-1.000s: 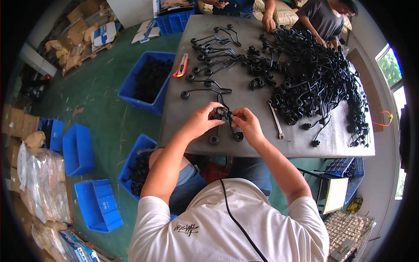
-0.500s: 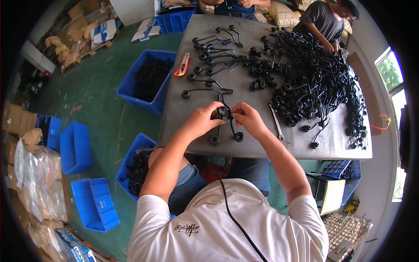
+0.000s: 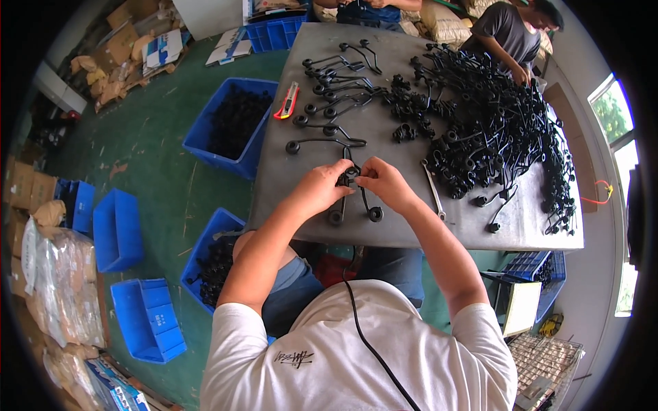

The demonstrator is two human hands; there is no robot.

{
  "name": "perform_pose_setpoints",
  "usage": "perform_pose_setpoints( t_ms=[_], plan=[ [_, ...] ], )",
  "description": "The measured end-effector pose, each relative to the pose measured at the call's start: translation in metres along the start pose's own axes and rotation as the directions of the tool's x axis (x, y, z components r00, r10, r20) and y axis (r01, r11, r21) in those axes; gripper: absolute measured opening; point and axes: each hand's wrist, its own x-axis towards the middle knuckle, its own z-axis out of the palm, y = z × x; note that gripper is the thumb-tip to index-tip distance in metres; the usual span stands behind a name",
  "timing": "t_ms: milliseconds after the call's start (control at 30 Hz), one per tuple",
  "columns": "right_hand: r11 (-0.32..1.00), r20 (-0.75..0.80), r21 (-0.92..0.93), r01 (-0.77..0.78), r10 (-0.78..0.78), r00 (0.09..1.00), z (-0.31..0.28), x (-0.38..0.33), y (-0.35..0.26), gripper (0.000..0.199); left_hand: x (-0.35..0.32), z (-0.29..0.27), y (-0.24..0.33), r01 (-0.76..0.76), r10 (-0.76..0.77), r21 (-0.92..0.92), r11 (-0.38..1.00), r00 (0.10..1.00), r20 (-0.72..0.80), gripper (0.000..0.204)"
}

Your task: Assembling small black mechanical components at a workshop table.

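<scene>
At the near part of the grey table (image 3: 274,198), my left hand (image 3: 319,189) is closed round a small black fitting (image 3: 347,178). My right hand (image 3: 384,183) pinches at the same fitting from the right, its fingertips almost meeting those of the left. A black bent rod (image 3: 364,198) with a ring end (image 3: 375,214) runs out below the fingers. Beside it, under my left hand, lies another black ring end (image 3: 335,217). My fingers hide how the fitting and rods join. Past my hands, several bent black rods (image 3: 336,142) with ring ends lie in a column.
A large heap of black rods (image 3: 486,116) covers the table's right side, with small black fittings (image 3: 404,131) at its left. A wrench (image 3: 433,192) lies right of my hand; a red utility knife (image 3: 286,103) lies far left. Blue bins (image 3: 195,130) stand on the floor. Two people work across the table.
My right hand has shifted slightly left, its fingers now over the fitting and closer to my left hand. The left hand has stayed nearly in place.
</scene>
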Motion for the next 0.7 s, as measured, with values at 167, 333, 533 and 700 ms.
perform_pose_setpoints(
  t_ms=[167, 333, 533, 700],
  plan=[
    [0.994, -0.038, -0.112, 0.009, -0.014, 0.999, 0.008, 0.001, -0.014, 0.026, -0.004, 0.015, 0.015, 0.076, -0.057, 0.246, 0.966, 0.995, -0.084, 0.047],
    [1.000, -0.346, 0.001, -0.005, 0.005, 0.938, 0.025, -0.018, 0.014, 0.043, -0.010, 0.058, 0.013, 0.063, 0.099, 0.359, 0.931, 0.905, -0.415, 0.048],
    [0.986, -0.459, -0.128, 0.110, -0.158, 0.874, 0.040, -0.037, 0.021, 0.045, -0.019, 0.067, 0.018, 0.057, 0.098, 0.215, 0.975, 0.756, -0.647, 0.058],
    [0.802, -0.526, -0.597, -0.024, -0.368, 0.766, 0.011, -0.070, 0.033, 0.041, -0.026, 0.068, 0.008, 0.230, -0.111, 0.133, 0.964, 0.804, -0.585, 0.049]
  ],
)
